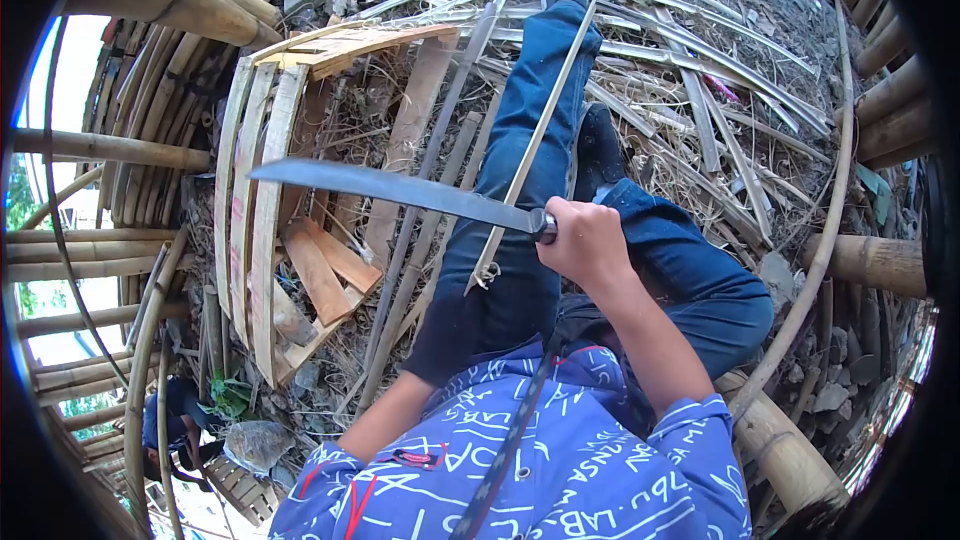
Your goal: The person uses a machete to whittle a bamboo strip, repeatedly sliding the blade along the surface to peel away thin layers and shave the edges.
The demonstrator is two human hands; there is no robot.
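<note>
My right hand [585,245] is wrapped round the dark handle of a machete [400,189]. Its long blade points left and crosses over a pale bamboo strip [538,135]. The strip runs along my outstretched leg in blue jeans, from near the shoe down to my lap. Curled shavings [487,275] cling to its near end. There my left hand [448,332], in a dark glove, is closed on the strip's end; its fingers are hard to make out against the dark jeans.
A wooden crate [268,210] with loose boards stands left of my leg. Split bamboo strips [700,110] and shavings litter the ground ahead and right. Bamboo poles [120,150] form walls on both sides. Another person [175,425] is at the lower left.
</note>
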